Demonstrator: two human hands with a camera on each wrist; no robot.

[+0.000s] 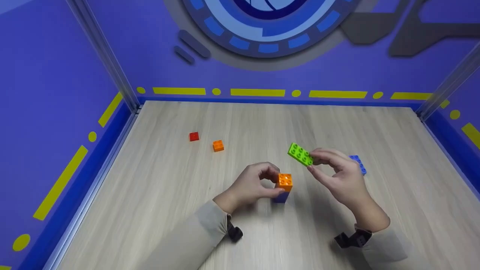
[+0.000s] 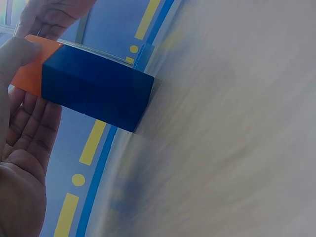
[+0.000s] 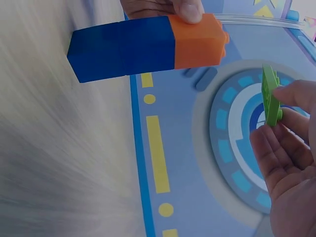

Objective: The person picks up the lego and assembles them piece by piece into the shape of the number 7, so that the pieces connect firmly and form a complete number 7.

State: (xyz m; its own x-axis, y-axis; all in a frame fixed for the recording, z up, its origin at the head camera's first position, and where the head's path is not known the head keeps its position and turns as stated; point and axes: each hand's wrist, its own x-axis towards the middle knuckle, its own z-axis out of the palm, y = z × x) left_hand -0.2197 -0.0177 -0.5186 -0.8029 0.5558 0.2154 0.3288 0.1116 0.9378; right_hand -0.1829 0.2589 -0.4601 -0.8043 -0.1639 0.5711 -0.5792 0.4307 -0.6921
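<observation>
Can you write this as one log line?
left hand: grips orange-topped blue tower | right hand: holds up green brick | table: red brick, orange brick, blue brick

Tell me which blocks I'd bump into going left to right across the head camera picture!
Red block → small orange block → orange-topped stack, held by the left hand → green block, pinched by the right hand → blue block, partly hidden by that hand.
</observation>
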